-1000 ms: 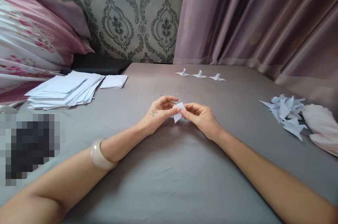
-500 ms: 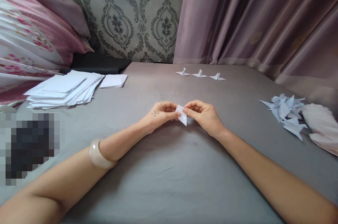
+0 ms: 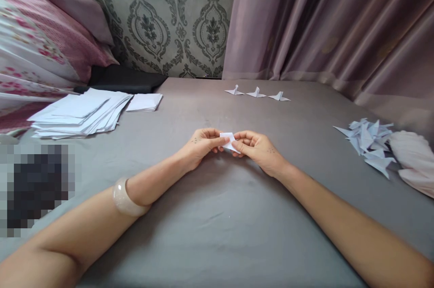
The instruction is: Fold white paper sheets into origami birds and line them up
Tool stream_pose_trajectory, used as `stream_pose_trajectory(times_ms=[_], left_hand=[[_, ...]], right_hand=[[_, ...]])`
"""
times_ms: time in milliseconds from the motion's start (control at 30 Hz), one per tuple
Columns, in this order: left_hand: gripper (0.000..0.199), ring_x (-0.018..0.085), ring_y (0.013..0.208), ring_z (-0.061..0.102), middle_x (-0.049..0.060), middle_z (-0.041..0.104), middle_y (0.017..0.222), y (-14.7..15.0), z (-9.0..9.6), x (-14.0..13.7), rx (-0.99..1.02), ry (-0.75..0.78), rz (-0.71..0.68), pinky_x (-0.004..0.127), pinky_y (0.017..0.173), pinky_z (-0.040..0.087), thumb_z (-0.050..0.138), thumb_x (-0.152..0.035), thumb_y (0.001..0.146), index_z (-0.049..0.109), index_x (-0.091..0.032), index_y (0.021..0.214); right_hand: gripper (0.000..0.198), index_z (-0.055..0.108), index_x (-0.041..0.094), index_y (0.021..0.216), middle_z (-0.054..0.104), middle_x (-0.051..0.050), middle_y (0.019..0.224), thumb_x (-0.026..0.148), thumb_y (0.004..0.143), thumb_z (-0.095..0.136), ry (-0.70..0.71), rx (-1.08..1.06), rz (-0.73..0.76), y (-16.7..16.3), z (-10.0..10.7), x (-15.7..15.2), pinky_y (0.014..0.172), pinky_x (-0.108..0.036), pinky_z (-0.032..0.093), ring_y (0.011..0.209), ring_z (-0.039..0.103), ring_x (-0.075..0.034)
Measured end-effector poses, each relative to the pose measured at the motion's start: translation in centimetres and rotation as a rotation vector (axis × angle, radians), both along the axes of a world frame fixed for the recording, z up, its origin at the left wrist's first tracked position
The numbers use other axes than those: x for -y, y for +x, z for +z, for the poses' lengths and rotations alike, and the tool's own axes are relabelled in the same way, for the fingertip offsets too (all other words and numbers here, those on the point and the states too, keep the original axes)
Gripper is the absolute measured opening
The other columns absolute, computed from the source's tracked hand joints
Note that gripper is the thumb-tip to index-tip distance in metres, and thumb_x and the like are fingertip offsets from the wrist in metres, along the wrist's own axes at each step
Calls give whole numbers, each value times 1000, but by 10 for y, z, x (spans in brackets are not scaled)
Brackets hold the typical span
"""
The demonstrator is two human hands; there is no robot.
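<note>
Paper point(image 3: 227, 135) bridges curled left hand point(image 3: 203, 145) and right hand point(image 3: 260, 151).

Glossy pale bangle point(image 3: 121, 198), left forearm point(image 3: 154, 180); dark dots point(image 3: 195, 140), left grip point(image 3: 203, 144), right grip point(image 3: 258, 148).

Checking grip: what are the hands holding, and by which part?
Left hand and right hand pinch a white folded paper piece by its left and right sides.

This looks like a room in a home. Wallpaper point(image 3: 181, 30) at 12 o'clock bears a leafy pattern, a curtain point(image 3: 261, 21) hangs in mauve folds from 1 to 2 o'clock, fabric point(image 3: 34, 44) printed with pink flowers drapes at 10 o'clock, and grey cloth point(image 3: 217, 233) spreads to 6 o'clock.
</note>
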State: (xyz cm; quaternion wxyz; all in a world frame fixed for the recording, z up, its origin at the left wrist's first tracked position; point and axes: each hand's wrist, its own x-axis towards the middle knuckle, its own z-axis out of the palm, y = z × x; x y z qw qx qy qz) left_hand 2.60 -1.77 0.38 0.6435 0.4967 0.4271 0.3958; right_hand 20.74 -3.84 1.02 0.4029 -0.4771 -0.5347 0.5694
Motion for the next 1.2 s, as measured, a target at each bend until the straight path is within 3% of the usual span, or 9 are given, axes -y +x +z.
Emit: stream_pose_trajectory(times_ms=[200, 300, 467, 733, 867, 1000, 1200], left_hand=[[23, 8, 56, 50, 2, 60, 64, -1, 0, -4, 30, -11, 99, 23, 53, 36, 80, -30, 65, 66, -12, 70], [24, 8, 56, 51, 2, 60, 65, -1, 0, -4, 17, 8, 94, 24, 53, 36, 80, -31, 64, 66, -13, 71], [34, 9, 57, 54, 1, 63, 66, 1, -3, -4, 26, 26, 106, 24, 57, 41, 82, -29, 62, 65, -12, 87], [26, 7, 55, 54, 0, 62, 65, 0, -6, -7, 42, 62, 139, 21, 57, 43, 73, -27, 73, 61, -12, 91], [26, 9, 60, 59, 2, 65, 70, 0, -5, -5, 16, 66, 121, 21, 58, 43, 71, -28, 76, 60, -11, 92], [31, 11, 67, 62, 5, 69, 80, 2, -4, -4, 13, 66, 13, 20, 60, 42, 76, -27, 70, 62, -11, 93], [17, 7, 58, 54, 0, 63, 67, 4, -9, -12, 18, 110, 18, 19, 57, 40, 72, -22, 70, 64, -10, 81]], right_hand=[[31, 66, 17, 89, 71, -6, 78, 46, 78, 68, -59, -84, -87, 4, -1, -5, 61, -26, 53, 68, 68, -15], [36, 66, 17, 90, 72, -8, 80, 51, 79, 65, -83, -61, -40, 3, -1, -3, 62, -28, 53, 69, 69, -16], [29, 60, 17, 100, 73, -4, 76, 31, 77, 71, -47, 14, 10, -2, 0, 1, 67, -27, 52, 68, 68, -13], [46, 48, 18, 121, 73, -2, 78, 25, 80, 66, -34, 32, 35, -2, 4, 3, 73, -31, 53, 72, 68, -14], [44, 49, 19, 119, 73, -2, 77, 27, 79, 66, -12, 14, 22, -2, -1, 2, 73, -31, 53, 71, 68, -14], [41, 50, 19, 112, 72, 0, 75, 32, 77, 68, 81, 41, -12, -3, -9, -1, 74, -30, 52, 72, 68, -14], [44, 56, 17, 101, 71, -3, 79, 45, 71, 72, 81, 96, -36, -4, -20, -8, 64, -25, 49, 70, 67, -14]])
